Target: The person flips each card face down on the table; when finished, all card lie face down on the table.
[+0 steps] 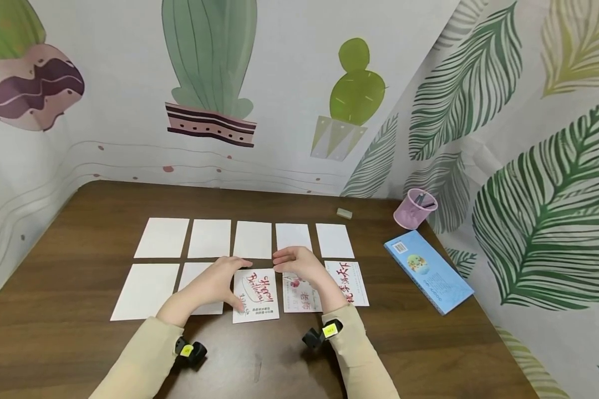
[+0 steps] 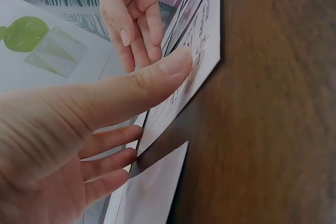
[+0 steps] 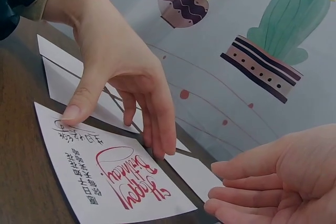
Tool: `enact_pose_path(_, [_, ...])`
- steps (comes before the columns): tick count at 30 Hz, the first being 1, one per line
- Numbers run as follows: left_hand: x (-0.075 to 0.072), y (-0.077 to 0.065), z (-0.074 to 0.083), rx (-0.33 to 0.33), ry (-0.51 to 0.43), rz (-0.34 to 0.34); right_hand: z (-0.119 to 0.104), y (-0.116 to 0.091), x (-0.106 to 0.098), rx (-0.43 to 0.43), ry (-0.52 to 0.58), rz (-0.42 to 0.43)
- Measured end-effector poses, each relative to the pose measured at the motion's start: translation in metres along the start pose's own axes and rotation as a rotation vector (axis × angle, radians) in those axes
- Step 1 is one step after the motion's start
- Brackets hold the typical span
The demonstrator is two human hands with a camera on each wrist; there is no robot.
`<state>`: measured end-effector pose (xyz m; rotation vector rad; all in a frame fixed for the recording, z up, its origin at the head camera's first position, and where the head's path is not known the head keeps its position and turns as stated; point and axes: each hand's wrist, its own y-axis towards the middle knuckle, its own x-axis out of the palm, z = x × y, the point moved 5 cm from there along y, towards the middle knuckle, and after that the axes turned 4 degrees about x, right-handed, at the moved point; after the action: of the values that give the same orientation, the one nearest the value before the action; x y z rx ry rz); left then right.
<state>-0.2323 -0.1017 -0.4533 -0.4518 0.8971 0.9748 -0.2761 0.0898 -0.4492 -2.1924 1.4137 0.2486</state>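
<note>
A white card with red "Happy Birthday" lettering [image 1: 256, 295] lies in the front row. My left hand [image 1: 211, 286] is spread at its left side, with the thumb over the near left corner and the other fingers by the far edge. In the right wrist view, the thumb tip is right at the black writing on the birthday card [image 3: 131, 182]. My right hand [image 1: 303, 268] has its fingers loosely extended over the far part of a card with pink printing [image 1: 301, 298], partly hiding it. Nothing shows in its grasp.
Blank white cards [image 1: 162, 238] form a back row, with more at front left [image 1: 146, 291]. A red-lettered card [image 1: 346, 284] lies at front right. Beyond are an eraser-like block [image 1: 344, 213], a pink pen cup [image 1: 410, 213] and a blue book [image 1: 429, 271] near the table's right edge.
</note>
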Motion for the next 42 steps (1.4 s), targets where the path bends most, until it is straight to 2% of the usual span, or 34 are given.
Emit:
enact_pose_path(9, [0.002, -0.001, 0.006, 0.043, 0.034, 0.005, 0.002, 0.003, 0.003, 0.000, 0.001, -0.002])
enact_pose_path(17, [0.004, 0.000, -0.001, 0.071, -0.062, 0.037, 0.004, 0.004, 0.002, -0.010, 0.056, 0.015])
enact_pose_path(23, [0.000, 0.002, -0.003, 0.103, -0.126, 0.082, 0.007, 0.006, 0.004, 0.024, 0.075, -0.025])
enact_pose_path(31, [-0.007, 0.002, -0.002, 0.074, -0.103, 0.150, 0.010, 0.008, 0.018, 0.068, 0.144, -0.172])
enact_pose_path(42, [-0.009, 0.003, -0.001, 0.073, -0.094, 0.217, 0.004, 0.004, 0.019, 0.030, 0.149, -0.128])
